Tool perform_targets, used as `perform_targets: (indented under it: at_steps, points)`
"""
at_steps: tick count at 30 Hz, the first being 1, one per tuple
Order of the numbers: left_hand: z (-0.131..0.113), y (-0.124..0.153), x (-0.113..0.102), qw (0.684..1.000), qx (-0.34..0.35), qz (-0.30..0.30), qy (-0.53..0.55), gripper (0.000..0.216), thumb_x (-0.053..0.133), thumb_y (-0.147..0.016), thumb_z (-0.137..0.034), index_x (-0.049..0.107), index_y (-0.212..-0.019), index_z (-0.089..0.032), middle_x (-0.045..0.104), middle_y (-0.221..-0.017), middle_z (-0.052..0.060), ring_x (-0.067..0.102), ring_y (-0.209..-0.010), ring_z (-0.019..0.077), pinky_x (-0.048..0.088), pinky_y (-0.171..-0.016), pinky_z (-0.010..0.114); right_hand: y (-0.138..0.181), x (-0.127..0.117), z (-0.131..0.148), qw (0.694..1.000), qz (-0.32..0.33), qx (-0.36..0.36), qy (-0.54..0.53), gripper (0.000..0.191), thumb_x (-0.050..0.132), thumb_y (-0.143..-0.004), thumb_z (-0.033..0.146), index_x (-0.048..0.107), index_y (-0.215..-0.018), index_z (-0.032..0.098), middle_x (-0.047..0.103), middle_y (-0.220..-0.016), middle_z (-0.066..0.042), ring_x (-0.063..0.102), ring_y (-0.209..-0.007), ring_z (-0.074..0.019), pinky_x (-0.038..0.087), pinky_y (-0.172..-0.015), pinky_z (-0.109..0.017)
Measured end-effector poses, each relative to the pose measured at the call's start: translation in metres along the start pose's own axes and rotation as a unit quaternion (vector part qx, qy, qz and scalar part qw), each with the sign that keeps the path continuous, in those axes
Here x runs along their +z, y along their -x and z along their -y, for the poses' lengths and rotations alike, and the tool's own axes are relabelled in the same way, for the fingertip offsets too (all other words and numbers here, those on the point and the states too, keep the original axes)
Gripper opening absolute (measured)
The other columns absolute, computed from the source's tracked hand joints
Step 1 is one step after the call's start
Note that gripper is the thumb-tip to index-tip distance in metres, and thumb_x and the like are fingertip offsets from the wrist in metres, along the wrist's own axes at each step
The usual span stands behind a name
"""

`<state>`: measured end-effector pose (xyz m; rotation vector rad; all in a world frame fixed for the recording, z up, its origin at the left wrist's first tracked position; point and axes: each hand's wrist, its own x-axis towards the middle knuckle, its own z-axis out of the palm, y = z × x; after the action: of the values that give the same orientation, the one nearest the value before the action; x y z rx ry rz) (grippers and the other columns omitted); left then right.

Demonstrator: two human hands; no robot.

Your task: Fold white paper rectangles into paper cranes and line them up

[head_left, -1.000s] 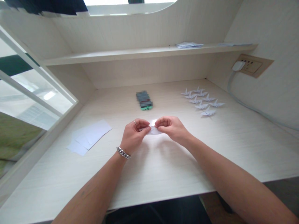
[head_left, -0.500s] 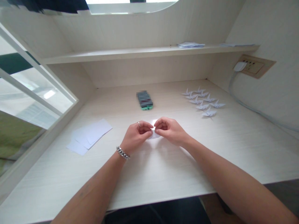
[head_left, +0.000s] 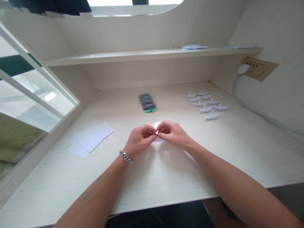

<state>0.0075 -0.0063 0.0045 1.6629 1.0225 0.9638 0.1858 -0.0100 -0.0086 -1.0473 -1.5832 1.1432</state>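
At the middle of the bench (head_left: pixel 166 180), between my two hands, there is a small folded white paper (head_left: pixel 159 139). My left hand (head_left: pixel 139 139) grips it with the fingers from one side, and my right hand (head_left: pixel 175 135) grips it from the other; the fingertips almost meet, so a large part of the paper is hidden. To the left, flat sheets (head_left: pixel 93 136) lie overlapped. Beyond my hands lies a blurred dark thing (head_left: pixel 149 110) with green edge. Farther to the right, several white cranes (head_left: pixel 206 109) stand close together.
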Motion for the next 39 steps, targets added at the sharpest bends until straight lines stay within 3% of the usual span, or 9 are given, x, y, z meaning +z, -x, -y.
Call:
perform_targets:
  at_steps: [4,9,19,23,28,31,35,39]
  points:
    - [0.000,0.000,-0.001,1.000,-0.011,-0.007,0.010,0.012,0.072,-0.068,-0.018,0.068,-0.078,-0.014,0.072,-0.074,0.006,0.067,-0.068,0.0156,0.053,-0.063,0.025,-0.001,-0.001,-0.001,1.000,0.002,0.010,0.004,0.012,0.062,-0.068,0.013,0.065,-0.080,0.016,0.066,-0.072,-0.001,0.061,-0.065,-0.0135,0.045,-0.058,-0.024]
    - [-0.002,-0.001,-0.005,0.999,-0.030,-0.033,0.026,0.012,0.072,-0.064,-0.014,0.069,-0.076,-0.013,0.072,-0.073,0.006,0.067,-0.067,0.0158,0.054,-0.063,0.026,-0.004,-0.006,-0.002,0.996,0.014,0.046,-0.076,0.021,0.059,-0.063,0.010,0.065,-0.082,0.015,0.069,-0.078,-0.004,0.065,-0.071,-0.0151,0.048,-0.064,-0.026]
    - [-0.008,-0.001,-0.010,0.986,-0.092,-0.028,0.134,0.025,0.066,-0.063,-0.008,0.070,-0.087,-0.011,0.074,-0.073,0.006,0.070,-0.067,0.0179,0.058,-0.068,0.031,-0.006,-0.008,0.003,0.989,-0.041,0.084,-0.114,0.019,0.067,-0.060,0.016,0.064,-0.079,0.016,0.064,-0.069,0.000,0.060,-0.063,-0.0124,0.047,-0.057,-0.025]
    - [-0.001,-0.003,-0.012,0.989,-0.043,-0.043,0.137,0.022,0.071,-0.066,-0.013,0.071,-0.088,-0.013,0.075,-0.088,0.009,0.070,-0.082,0.0198,0.057,-0.080,0.034,-0.004,-0.009,0.010,0.977,-0.036,0.118,-0.175,0.021,0.070,-0.059,0.016,0.064,-0.078,0.017,0.064,-0.071,0.001,0.060,-0.065,-0.0121,0.049,-0.058,-0.025]
    - [0.002,-0.002,-0.009,0.996,0.019,0.042,0.078,0.022,0.077,-0.067,-0.023,0.073,-0.088,-0.015,0.071,-0.109,0.013,0.066,-0.098,0.0239,0.054,-0.083,0.034,-0.001,-0.004,0.008,0.965,0.027,0.129,-0.226,0.027,0.072,-0.060,0.016,0.065,-0.085,0.017,0.065,-0.073,0.001,0.060,-0.065,-0.0116,0.050,-0.061,-0.025]
    - [0.001,-0.002,-0.008,0.997,0.018,0.041,0.057,0.014,0.075,-0.071,-0.027,0.071,-0.076,-0.014,0.071,-0.105,0.013,0.066,-0.098,0.0233,0.053,-0.083,0.033,-0.003,-0.004,0.004,0.973,0.005,0.110,-0.201,0.021,0.072,-0.062,0.017,0.065,-0.081,0.016,0.067,-0.076,-0.001,0.062,-0.068,-0.0120,0.050,-0.068,-0.027]
    - [0.002,-0.003,-0.009,0.998,-0.021,0.010,0.057,0.015,0.074,-0.070,-0.027,0.068,-0.078,-0.015,0.072,-0.079,0.006,0.067,-0.074,0.0170,0.053,-0.071,0.029,-0.007,-0.009,0.003,0.978,-0.090,0.106,-0.154,0.016,0.068,-0.072,0.028,0.064,-0.084,0.017,0.070,-0.082,-0.004,0.065,-0.074,-0.0148,0.050,-0.071,-0.029]
    - [0.002,-0.003,-0.007,1.000,-0.027,0.007,0.010,0.013,0.070,-0.073,-0.026,0.067,-0.080,-0.015,0.071,-0.076,0.005,0.065,-0.067,0.0155,0.051,-0.063,0.026,-0.005,-0.009,0.004,0.992,-0.107,0.025,-0.055,0.024,0.068,-0.076,0.037,0.066,-0.091,0.018,0.071,-0.089,-0.007,0.066,-0.082,-0.0181,0.051,-0.073,-0.030]
